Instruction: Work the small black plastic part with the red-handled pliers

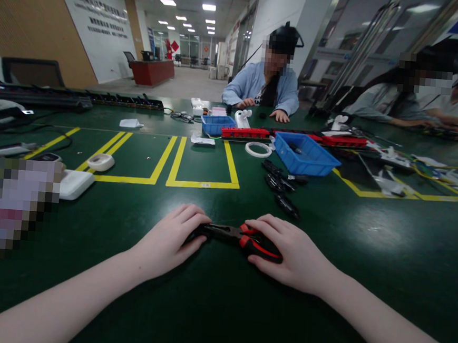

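Note:
My right hand (286, 250) is wrapped round the red and black handles of a pair of pliers (230, 233), low over the green table. The pliers' dark jaws point left, toward my left hand (180, 236). Between the thumb and fingers of my left hand is a black object (200, 231), mostly hidden, at the tip of the jaws. Beyond my right hand lie several black parts (278, 183), beside a blue bin (304, 155).
Yellow tape outlines (202, 184) mark the green table (122, 218). White tape rolls (100, 162), a white box (75, 185) and a smaller blue bin (217, 125) stand around. A person (255, 86) sits opposite; others sit at right.

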Available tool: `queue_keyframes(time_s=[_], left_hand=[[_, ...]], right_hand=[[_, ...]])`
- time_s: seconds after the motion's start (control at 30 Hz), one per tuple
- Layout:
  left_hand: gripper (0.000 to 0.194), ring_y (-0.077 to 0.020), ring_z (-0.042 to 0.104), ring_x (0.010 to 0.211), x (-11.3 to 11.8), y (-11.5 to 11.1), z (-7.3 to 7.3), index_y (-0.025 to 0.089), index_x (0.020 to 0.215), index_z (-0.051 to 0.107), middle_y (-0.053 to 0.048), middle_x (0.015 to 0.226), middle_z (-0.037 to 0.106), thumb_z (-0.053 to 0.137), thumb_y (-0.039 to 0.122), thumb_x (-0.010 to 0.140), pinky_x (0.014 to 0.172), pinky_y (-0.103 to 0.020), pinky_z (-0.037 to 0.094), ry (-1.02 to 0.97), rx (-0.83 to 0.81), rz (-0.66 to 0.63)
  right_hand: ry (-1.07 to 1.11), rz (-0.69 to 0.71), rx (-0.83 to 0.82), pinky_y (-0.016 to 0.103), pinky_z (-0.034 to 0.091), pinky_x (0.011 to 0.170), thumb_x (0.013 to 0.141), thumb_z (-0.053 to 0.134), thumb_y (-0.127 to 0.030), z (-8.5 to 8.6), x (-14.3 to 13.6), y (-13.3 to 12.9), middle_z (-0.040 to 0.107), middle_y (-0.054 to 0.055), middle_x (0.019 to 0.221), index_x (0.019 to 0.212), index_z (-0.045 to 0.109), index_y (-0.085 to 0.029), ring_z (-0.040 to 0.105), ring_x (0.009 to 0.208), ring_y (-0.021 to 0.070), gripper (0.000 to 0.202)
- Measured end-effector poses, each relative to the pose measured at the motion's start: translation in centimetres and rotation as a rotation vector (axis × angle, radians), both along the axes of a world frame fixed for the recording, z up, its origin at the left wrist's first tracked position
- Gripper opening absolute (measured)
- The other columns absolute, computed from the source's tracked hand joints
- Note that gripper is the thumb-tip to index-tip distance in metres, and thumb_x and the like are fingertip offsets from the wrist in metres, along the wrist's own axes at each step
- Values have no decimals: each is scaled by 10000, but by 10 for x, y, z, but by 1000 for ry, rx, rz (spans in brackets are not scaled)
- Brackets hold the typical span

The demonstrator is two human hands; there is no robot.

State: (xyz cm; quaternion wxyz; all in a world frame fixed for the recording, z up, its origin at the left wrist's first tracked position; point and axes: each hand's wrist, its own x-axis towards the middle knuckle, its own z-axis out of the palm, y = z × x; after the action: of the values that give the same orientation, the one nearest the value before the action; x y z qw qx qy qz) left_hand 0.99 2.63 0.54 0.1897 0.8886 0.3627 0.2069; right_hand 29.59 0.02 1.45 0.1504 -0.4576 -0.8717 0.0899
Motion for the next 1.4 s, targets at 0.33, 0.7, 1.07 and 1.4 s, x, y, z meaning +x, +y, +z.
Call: queue_keyframes(time_s=[0.33, 0.7, 1.07, 1.4], left_hand=[[265, -240, 538, 1091, 1, 0, 1, 231, 1195, 540, -55, 1170, 583, 514, 156, 941, 934, -441, 506, 7, 8, -4], [270, -239, 547, 1089, 0, 0, 1, 236, 1203, 544, -56, 1172, 587, 514, 169, 943, 934, -443, 511, 7, 7, 0], [275, -247, 541, 1103, -1, 0, 2, 232, 1213, 544, -62, 1173, 594, 527, 179, 944, 930, -449, 515, 18, 14, 6], [264, -249, 545, 1088, -1, 0, 1, 228, 1206, 552, -71, 1165, 599, 520, 179, 949, 924, -457, 514, 10, 18, -6]], right_hand=[[-15, -8, -26, 450, 543, 880, 832, 656, -429, 0, -1, 1, 626, 103, 1214, 1297, 546, -229, 641, 1026, 263, 519], [-14, -5, -25, 440, 551, 868, 833, 656, -433, 0, -1, 1, 630, 97, 1212, 1307, 543, -243, 646, 1026, 261, 523], [-24, 14, 8, 441, 550, 872, 842, 646, -450, -2, 1, 1, 621, 105, 1229, 1324, 529, -238, 645, 1023, 261, 540], [-12, 29, 51, 414, 561, 823, 825, 662, -428, -3, 0, 1, 644, 100, 1177, 1294, 549, -234, 663, 962, 248, 519]])
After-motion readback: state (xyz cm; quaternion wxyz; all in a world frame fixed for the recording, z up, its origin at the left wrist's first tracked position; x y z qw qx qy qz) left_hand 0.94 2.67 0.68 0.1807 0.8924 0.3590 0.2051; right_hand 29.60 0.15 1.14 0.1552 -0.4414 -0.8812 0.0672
